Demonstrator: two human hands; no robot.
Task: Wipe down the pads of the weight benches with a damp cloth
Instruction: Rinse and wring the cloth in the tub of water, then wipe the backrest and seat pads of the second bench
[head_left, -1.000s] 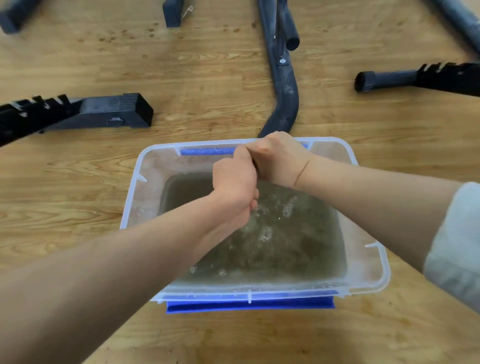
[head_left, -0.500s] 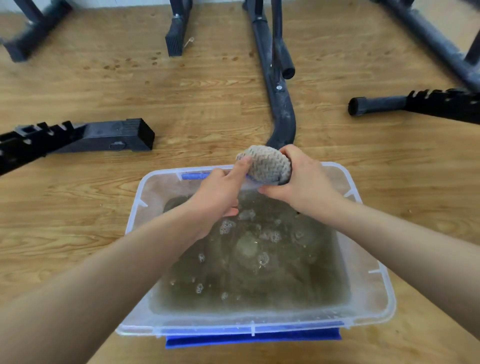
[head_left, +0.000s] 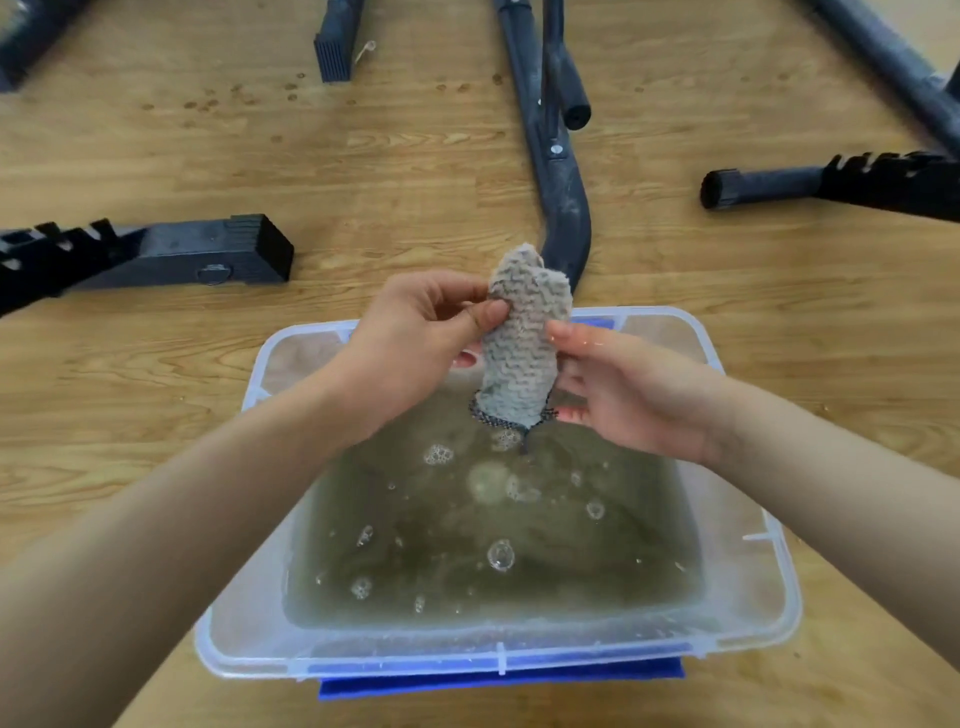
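Over the clear plastic tub (head_left: 498, 661) of murky water (head_left: 493, 525), the left hand (head_left: 415, 338) is pinching the wet grey knitted cloth (head_left: 524, 338) upright while the right hand (head_left: 623, 395) is loosely gripping its side, so the bench pads are, I'd judge, all awaiting wiping.

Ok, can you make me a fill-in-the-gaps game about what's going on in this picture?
1. The left hand and the right hand both hold a grey ____.
2. Under them sits a clear plastic tub full of murky, bubbly ____.
3. The tub stands on a floor made of ____.
4. The flat piece poking out under the tub is coloured ____.
Missing words: cloth, water, wood, blue.
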